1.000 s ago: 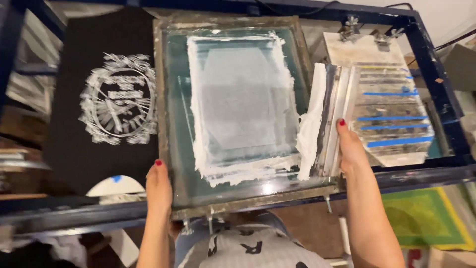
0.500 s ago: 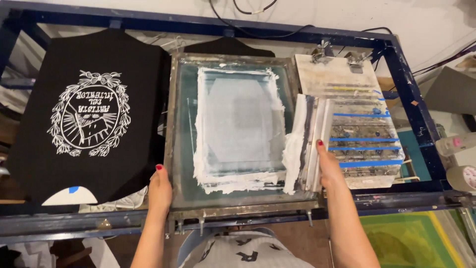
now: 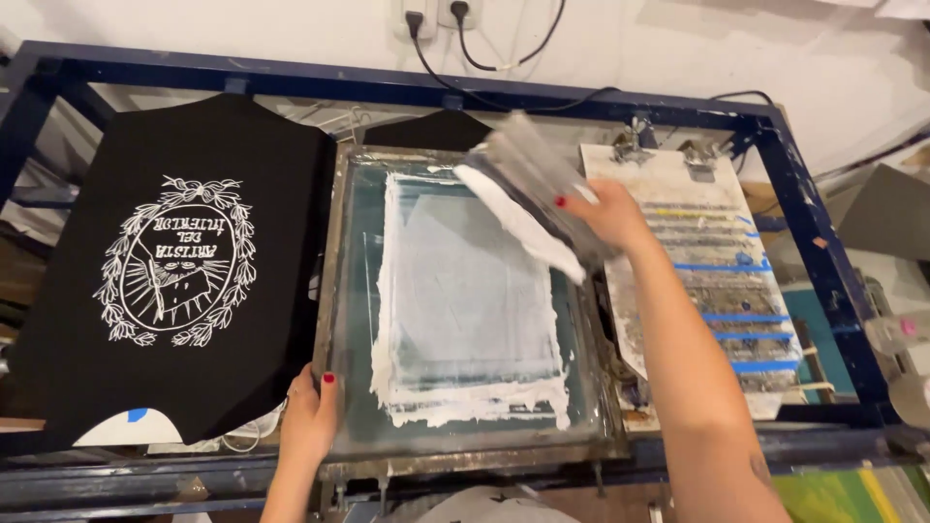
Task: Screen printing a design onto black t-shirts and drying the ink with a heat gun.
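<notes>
My right hand [image 3: 605, 215] gripped the squeegee [image 3: 528, 199] over the screen [image 3: 465, 300], white ink inside; my left hand [image 3: 310, 418] clasped its near-left frame, beside the printed black shirt [image 3: 174, 261].

One head-worn view only, nothing shared. You look steeply down from close above at the printing frame [image 3: 465, 310], your forearms entering from the bottom edge, the white wall [image 3: 291, 39] across the top, press rail [image 3: 387, 92] beyond.
</notes>
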